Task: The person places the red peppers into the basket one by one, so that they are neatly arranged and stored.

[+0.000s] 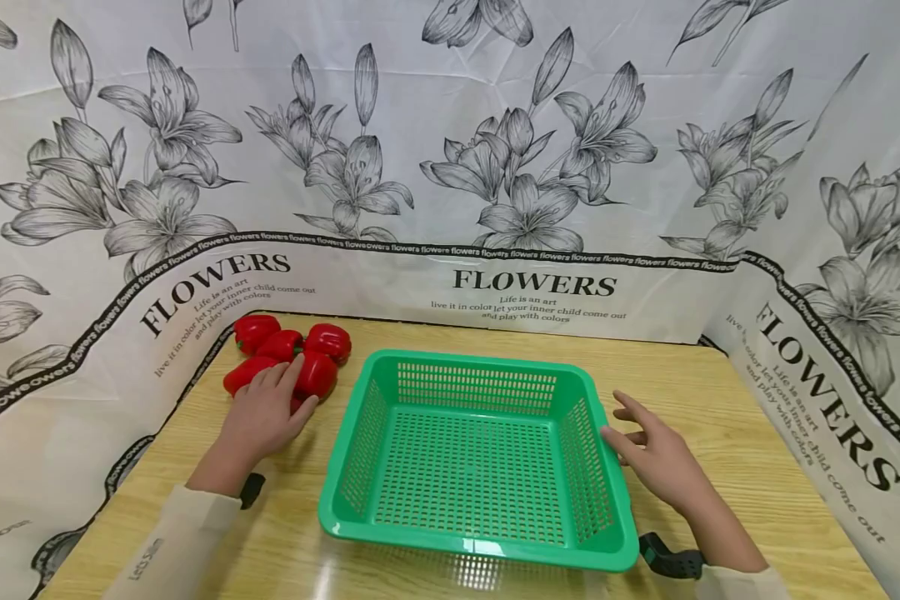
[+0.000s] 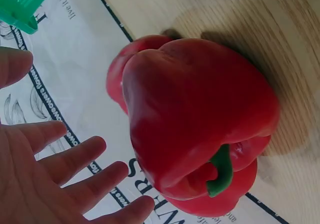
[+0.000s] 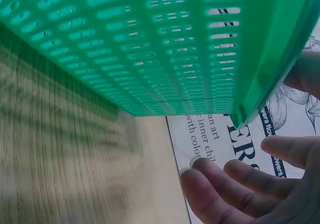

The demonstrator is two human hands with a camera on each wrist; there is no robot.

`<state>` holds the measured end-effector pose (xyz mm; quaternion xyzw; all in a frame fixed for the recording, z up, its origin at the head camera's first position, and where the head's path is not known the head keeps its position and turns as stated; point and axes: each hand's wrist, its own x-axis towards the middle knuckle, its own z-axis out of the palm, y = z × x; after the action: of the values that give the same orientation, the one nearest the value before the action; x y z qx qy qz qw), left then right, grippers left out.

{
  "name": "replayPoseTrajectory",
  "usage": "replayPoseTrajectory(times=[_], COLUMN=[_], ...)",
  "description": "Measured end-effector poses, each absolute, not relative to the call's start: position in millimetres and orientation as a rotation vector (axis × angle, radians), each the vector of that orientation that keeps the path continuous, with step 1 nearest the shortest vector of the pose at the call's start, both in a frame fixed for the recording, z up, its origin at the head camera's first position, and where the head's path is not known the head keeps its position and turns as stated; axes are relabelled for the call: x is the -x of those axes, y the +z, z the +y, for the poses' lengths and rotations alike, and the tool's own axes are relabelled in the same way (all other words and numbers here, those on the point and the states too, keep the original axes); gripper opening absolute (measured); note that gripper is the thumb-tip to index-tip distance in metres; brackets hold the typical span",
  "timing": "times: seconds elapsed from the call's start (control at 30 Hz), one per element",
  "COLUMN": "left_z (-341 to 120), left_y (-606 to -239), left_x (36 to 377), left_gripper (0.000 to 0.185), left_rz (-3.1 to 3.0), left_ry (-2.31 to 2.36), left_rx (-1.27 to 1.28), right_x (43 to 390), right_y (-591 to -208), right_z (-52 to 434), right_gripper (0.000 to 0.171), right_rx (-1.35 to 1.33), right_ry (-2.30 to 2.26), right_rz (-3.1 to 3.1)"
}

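Note:
Several red bell peppers (image 1: 328, 341) lie bunched at the back left of the table. My left hand (image 1: 264, 408) reaches over the near side of the bunch, fingers spread and nothing in its grasp. Seen from the left wrist, a large red pepper (image 2: 195, 94) with a curved green stem is just beyond the fingertips, and it hides most of the others behind it. A green plastic basket (image 1: 480, 546) with slotted walls stands in the middle, its inside bare. Beside its right wall is my right hand (image 1: 660, 458), thumb right at the rim and fingers loosely bent outside it.
The wooden table (image 1: 750, 467) extends past the basket on the right. A white cloth (image 1: 390, 287) printed with flowers and lettering hangs behind and along both sides. Dark straps (image 1: 671, 557) are on both wrists.

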<state>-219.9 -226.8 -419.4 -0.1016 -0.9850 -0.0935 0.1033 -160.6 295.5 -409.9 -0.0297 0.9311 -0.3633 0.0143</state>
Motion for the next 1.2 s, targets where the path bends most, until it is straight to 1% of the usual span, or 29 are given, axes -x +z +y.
replayPoseTrajectory(times=[0.27,0.67,0.83,1.03,1.2], left_z=[-229,-235,-235,-236,-235], left_y=[-423,-428,-431,-434,-432], left_x=[221,223,222,221,222], left_gripper=[0.068,0.07,0.066,0.061,0.059], left_rz=[-2.937,-2.978,-2.985,-2.972,-2.979], left_ry=[-0.282,-0.254,-0.252,-0.242,-0.245], left_rx=[0.286,0.251,0.254,0.265,0.234], right_x=[164,166,165,164,165], right_y=[-414,-424,-429,-433,-436], right_z=[293,286,284,278,277], right_gripper=[0.078,0.081,0.081,0.078,0.077], right_rx=[0.065,0.052,0.111,0.203,0.187], right_ry=[-1.421,-1.684,-1.844,-1.989,-2.078], right_rz=[2.685,2.488,2.364,2.321,2.284])
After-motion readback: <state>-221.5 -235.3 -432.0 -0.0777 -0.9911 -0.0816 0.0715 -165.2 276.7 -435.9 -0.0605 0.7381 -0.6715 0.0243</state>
